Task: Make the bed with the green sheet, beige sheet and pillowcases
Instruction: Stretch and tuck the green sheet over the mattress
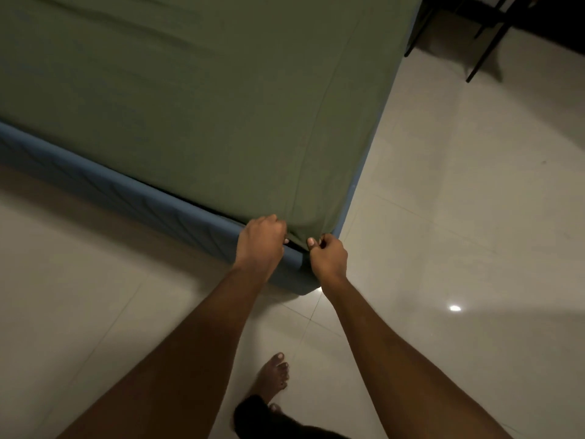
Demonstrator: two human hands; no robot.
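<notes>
Fingers (280,228) of the left hand (261,239) curl over the hem of the green sheet (205,106) at the near corner of the blue padded bed frame (126,191). Fingers of the right hand (327,253) are curled too, thumb and forefinger pinching the same hem. The two grips sit close together, with a short sagging span of hem between them.

The sheet runs up and away from the fingers, spread across the bed frame with long shallow creases, and hangs down the side up and to the right of the right fingers. Just below the fingers is the frame's rounded corner, between the wrists.

Pale tiled floor (443,217) lies on both sides. A bare foot (272,375) stands well below the fingers, nearer the camera. Thin dark furniture legs (487,45) stand far up and right — well apart from the fingers.
</notes>
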